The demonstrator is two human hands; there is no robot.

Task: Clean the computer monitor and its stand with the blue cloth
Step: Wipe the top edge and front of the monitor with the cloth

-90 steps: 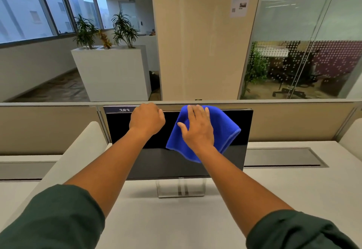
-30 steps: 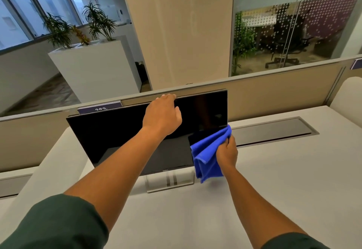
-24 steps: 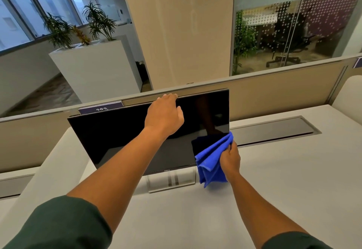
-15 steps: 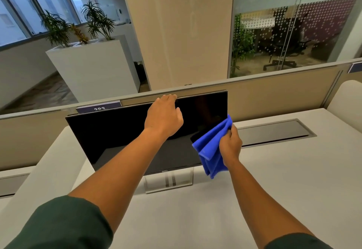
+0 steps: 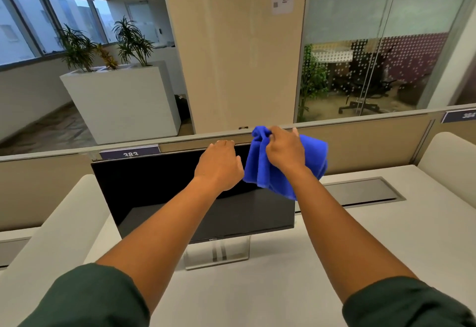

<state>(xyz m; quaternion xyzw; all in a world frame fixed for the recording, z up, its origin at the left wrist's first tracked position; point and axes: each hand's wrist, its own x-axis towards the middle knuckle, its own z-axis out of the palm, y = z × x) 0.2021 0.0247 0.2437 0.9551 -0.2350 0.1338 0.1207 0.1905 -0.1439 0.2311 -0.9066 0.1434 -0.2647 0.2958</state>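
A black flat monitor (image 5: 144,187) with a dark screen stands on a clear, silver-trimmed stand (image 5: 217,253) on a white desk. My left hand (image 5: 219,168) grips the monitor's top edge near the middle. My right hand (image 5: 284,150) holds a bunched blue cloth (image 5: 260,172) at the monitor's upper right corner, level with the top edge. The cloth hangs down over that corner and hides it. The back of the monitor is out of sight.
A beige partition (image 5: 373,144) with number tags runs behind the monitor. A grey cable hatch (image 5: 360,192) is set in the white desk (image 5: 257,288) at right. Beyond stand a pillar, a white planter (image 5: 121,100) and a glass-walled room.
My right hand has carried the cloth up from the monitor's lower right edge to its upper right corner. My left hand has stayed on the top edge.
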